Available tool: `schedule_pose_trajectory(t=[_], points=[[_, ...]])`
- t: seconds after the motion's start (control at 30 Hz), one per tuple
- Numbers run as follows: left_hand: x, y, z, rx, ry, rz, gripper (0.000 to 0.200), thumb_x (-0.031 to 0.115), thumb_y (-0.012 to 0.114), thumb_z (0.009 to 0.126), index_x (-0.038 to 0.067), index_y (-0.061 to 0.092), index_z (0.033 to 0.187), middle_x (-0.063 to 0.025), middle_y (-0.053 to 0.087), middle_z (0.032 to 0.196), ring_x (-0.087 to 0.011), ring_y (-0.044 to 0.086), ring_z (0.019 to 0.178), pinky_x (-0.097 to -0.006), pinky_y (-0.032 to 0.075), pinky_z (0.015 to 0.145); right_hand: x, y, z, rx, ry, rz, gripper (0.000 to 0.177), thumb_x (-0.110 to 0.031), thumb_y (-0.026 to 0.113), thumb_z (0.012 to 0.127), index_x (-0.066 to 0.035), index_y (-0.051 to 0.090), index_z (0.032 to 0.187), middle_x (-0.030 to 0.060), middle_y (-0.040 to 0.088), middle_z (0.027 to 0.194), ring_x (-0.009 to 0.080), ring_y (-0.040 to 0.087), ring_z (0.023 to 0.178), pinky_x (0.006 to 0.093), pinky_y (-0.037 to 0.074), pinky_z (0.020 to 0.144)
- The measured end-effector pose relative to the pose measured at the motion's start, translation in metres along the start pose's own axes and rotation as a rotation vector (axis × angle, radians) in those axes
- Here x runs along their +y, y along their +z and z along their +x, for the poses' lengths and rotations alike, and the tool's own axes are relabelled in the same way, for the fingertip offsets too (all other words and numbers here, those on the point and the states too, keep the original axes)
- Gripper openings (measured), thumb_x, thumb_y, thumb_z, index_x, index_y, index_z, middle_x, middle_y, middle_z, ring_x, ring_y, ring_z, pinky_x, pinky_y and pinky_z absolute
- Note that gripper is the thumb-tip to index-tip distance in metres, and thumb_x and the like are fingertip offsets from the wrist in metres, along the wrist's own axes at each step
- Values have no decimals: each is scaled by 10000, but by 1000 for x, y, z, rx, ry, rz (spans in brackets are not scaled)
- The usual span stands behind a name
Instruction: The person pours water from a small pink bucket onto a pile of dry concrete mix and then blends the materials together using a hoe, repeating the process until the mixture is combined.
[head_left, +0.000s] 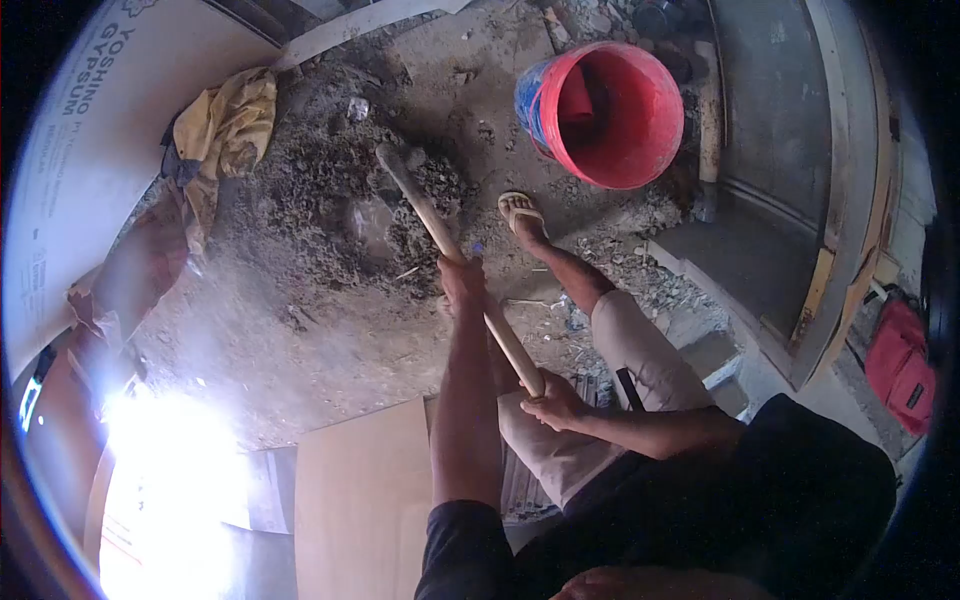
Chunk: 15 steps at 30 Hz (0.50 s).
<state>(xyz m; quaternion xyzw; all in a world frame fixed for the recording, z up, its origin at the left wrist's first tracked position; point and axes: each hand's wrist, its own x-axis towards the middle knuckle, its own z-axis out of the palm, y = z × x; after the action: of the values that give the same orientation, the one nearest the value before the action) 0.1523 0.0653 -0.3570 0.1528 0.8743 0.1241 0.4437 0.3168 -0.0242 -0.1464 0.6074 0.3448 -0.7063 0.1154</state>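
Both my hands grip a long wooden tool handle [430,218], which slants from lower right to upper left. My left hand [462,283] is closed around its middle. Near the lower end, my right hand [556,403] wraps the wood beside my thigh. The handle's far end, dulled with grey dirt, lies over a heap of dark, crumbly soil [310,215]; the tool's head is hidden there. My sandalled foot [522,213] stands just right of the heap.
A red-lined bucket [640,150] stands beyond my foot. Gypsum boards [75,150] lean at left near a dirty yellow sack [225,125]. A plywood sheet [360,500] lies at lower left beside bright glare. A framed panel [780,130] and red bag [903,365] are at right.
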Motion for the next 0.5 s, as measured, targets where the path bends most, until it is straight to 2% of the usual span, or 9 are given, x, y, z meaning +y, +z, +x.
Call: schedule_pose_trajectory(t=[0.07,0.17,0.23,0.3,0.33,0.43,0.47,0.5], points=[[22,-15,0,-217,-232,-356,434,166,705,796,22,410,1080,-159,596,811,-244,627,597,-379,529,479,0,6,1,4,6,36,403,-106,677,777,-37,526,1145,38,565,690,112,541,486,269,442,423],[8,-15,8,-258,-213,-326,385,121,699,815,25,399,1037,-95,553,720,-166,569,521,-321,477,378,-16,15,-6,-15,113,127,408,-113,663,749,-6,536,1122,67,573,690,153,559,496,304,457,445],[-7,-19,10,-279,-184,-436,375,103,692,802,29,405,1032,-77,545,678,-167,561,508,-321,467,389,-28,27,-12,-20,184,160,403,-100,653,738,4,538,1110,73,567,676,156,554,487,313,452,437],[-15,-35,12,-305,-205,-456,372,90,689,793,36,407,1029,-70,540,676,-162,551,496,-313,454,386,-32,53,-18,-21,143,179,408,-106,651,737,0,536,1114,73,564,673,153,556,496,314,454,448],[-20,-46,14,-321,-187,-422,376,84,690,787,44,406,1031,-65,533,669,-159,546,490,-310,447,384,-27,72,-17,-30,117,190,361,-60,660,779,-25,492,1097,34,534,684,110,523,466,283,417,374],[-43,-79,19,-370,-134,-361,389,74,693,774,61,405,1035,-48,516,652,-150,533,474,-298,432,380,-30,124,-30,18,65,220,366,-76,674,763,-21,506,1084,36,539,693,115,531,490,281,419,405],[-50,-93,14,-392,-127,-376,391,76,696,773,64,406,1034,-40,512,647,-146,529,472,-293,431,380,-24,143,-34,84,63,171,375,-100,690,750,-11,523,1074,53,558,746,143,572,593,303,462,512],[-57,-106,10,-410,-120,-396,393,78,698,772,67,406,1034,-33,508,642,-142,526,470,-289,429,381,-13,159,-37,100,31,143,380,-110,695,749,-6,527,1073,62,566,770,155,581,634,312,471,556]])
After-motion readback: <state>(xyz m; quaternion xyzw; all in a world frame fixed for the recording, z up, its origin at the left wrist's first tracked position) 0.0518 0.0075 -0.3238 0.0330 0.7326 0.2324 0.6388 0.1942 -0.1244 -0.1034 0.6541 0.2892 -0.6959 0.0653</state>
